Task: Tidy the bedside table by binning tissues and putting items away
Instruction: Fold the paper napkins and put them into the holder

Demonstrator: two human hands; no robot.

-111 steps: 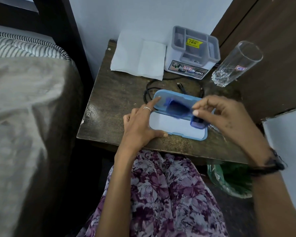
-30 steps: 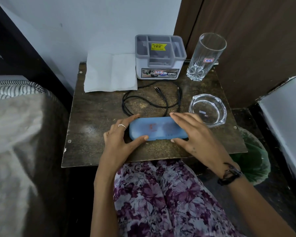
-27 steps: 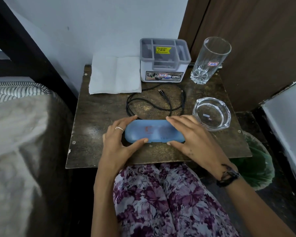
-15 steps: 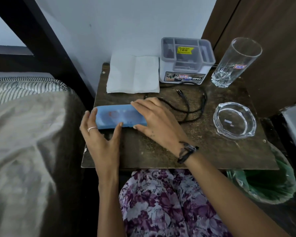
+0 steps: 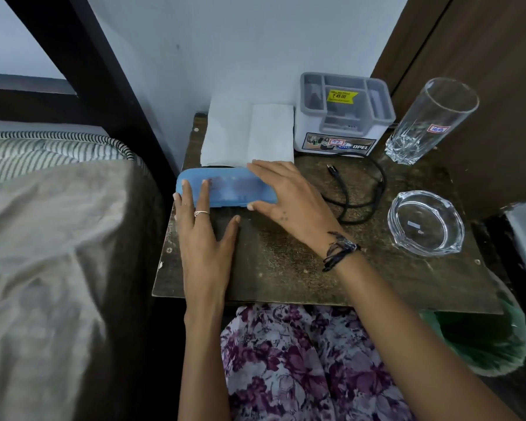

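A shut blue case (image 5: 231, 189) lies on the left side of the brown bedside table (image 5: 316, 275), just in front of a flat white tissue (image 5: 249, 132). My left hand (image 5: 204, 238) lies with its fingers flat over the case's left end and its thumb on the table. The case's right end sits in my right hand (image 5: 292, 205), thumb at the front edge and fingers along the back.
A grey-and-white organiser (image 5: 343, 117) stands at the back, a tall glass (image 5: 428, 123) to its right. A black cable (image 5: 365, 189) and a glass ashtray (image 5: 425, 223) lie right of my hands. A green-lined bin (image 5: 483, 338) sits below right, the bed (image 5: 58, 238) at left.
The case was open, then shut at the table's front middle. Both hands have slid it left and back, up to the tissue's front edge.
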